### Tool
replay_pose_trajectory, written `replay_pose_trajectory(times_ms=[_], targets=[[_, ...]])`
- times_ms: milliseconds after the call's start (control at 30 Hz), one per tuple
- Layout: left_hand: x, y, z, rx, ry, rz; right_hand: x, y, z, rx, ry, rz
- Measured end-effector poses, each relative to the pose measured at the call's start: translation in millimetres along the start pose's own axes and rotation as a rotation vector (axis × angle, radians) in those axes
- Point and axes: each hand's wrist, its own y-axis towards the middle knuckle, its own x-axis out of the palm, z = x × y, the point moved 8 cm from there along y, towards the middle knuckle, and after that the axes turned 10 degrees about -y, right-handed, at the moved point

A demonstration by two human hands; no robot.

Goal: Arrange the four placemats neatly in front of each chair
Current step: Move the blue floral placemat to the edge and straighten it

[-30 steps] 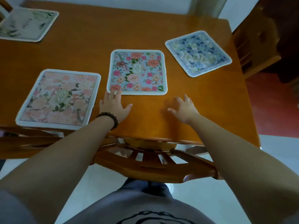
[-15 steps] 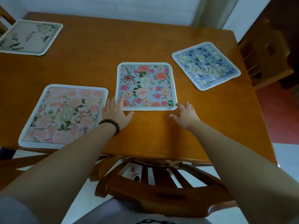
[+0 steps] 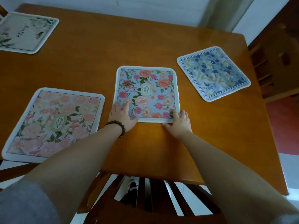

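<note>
Placemats lie on an orange-brown wooden table (image 3: 84, 65) beneath a pale wall; going left to right I see a white leafy mat (image 3: 24, 32) at the far left corner, a pink floral mat (image 3: 53, 123) overhanging the near edge, and a blue floral mat (image 3: 147, 92) mid-table; my left hand (image 3: 122, 118), in a bead bracelet (image 3: 118, 126), lies flat with fingers spread on its near-left corner, my right hand (image 3: 179, 122) likewise open on its near-right corner; a navy floral mat (image 3: 213, 73) sits askew near a wooden chair (image 3: 275, 50); another chair's slatted back (image 3: 155, 202) stands below me.
</note>
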Motion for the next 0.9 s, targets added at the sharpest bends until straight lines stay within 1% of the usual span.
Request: replay_pose_trajectory(times_ms=[167, 400, 567, 733, 900], targets=[[5, -5, 1, 0.036, 0.044, 0.054, 3, -5, 1, -0.019, -0.029, 0.041], [9, -16, 2, 0.032, 0.051, 0.004, 2, -15, 6, -0.057, 0.018, -0.006], [27, -49, 6, 0.030, 0.055, -0.016, 8, -34, 25, -0.061, 0.022, -0.007], [51, -90, 13, 0.026, 0.011, -0.039, 23, -67, 51, -0.043, 0.054, 0.010], [68, -118, 12, 0.020, -0.020, 0.013, 28, -82, 66, -0.054, 0.093, 0.010]])
